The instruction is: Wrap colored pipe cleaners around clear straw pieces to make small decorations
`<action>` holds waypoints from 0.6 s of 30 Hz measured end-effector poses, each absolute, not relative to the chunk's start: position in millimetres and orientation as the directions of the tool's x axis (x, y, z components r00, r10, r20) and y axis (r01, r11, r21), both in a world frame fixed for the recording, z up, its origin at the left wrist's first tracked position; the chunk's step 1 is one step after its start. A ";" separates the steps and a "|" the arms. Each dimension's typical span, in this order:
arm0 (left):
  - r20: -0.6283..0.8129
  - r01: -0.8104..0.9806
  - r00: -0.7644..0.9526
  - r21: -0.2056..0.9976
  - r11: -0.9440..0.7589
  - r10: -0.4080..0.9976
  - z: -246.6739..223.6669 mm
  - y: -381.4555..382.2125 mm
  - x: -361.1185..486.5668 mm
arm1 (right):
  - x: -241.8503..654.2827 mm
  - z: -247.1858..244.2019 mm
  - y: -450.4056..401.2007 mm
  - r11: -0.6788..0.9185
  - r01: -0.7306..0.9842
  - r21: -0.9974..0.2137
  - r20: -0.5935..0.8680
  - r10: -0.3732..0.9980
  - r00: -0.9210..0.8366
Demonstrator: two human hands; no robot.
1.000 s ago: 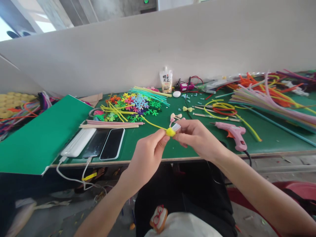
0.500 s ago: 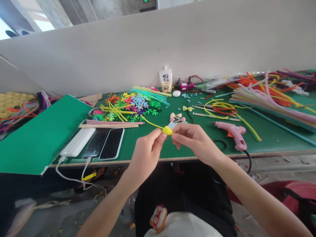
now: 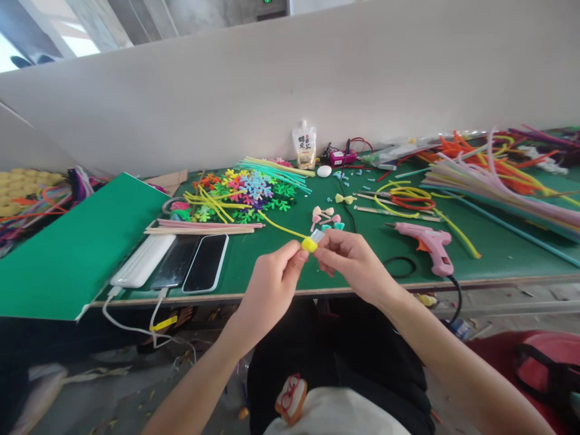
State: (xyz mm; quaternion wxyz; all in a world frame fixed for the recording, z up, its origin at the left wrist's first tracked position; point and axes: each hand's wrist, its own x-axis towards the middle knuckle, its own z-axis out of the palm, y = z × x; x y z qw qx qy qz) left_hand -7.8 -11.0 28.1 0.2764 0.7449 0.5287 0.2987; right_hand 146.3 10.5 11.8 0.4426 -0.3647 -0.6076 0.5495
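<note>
Near the table's front edge, my left hand (image 3: 278, 275) pinches a small coil of yellow pipe cleaner (image 3: 309, 244) between thumb and finger. A long yellow tail (image 3: 283, 228) runs from the coil back to the left. My right hand (image 3: 348, 257) is closed at the coil's right side, by a small clear, pale strip (image 3: 318, 235). Exactly what its fingers grip is partly hidden. Just beyond the hands lie small pink, cream and teal pieces (image 3: 335, 219), with a yellow bow-shaped piece (image 3: 345, 199) behind them.
A pink glue gun (image 3: 423, 241) lies right of my hands, its cord hanging over the edge. Phones (image 3: 206, 264) and a white power bank (image 3: 144, 260) lie left. Colourful snowflake pieces (image 3: 256, 187), pipe cleaner bundles (image 3: 512, 193) and a pouch (image 3: 304, 145) stand farther back.
Both hands and the yellow coil have shifted slightly toward the table's front edge. The teal pieces beyond my right hand show more now.
</note>
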 end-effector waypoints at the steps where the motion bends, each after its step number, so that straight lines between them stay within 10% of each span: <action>1: 0.139 0.608 0.264 0.745 -0.276 0.954 27.6 -11.0 -7.8 | 146.2 10.8 10.2 0.155 -0.016 -0.988 0.151 0.931 -0.333; 11: 0.057 0.466 0.242 0.869 -0.167 0.969 12.5 -6.3 -6.4 | 138.2 0.3 5.0 0.353 0.304 -0.885 0.304 0.932 -0.197; 18: -0.021 0.622 0.337 0.755 -0.207 0.941 15.8 0.4 -15.4 | 148.3 -6.2 9.4 0.142 0.058 -0.988 0.118 0.944 -0.309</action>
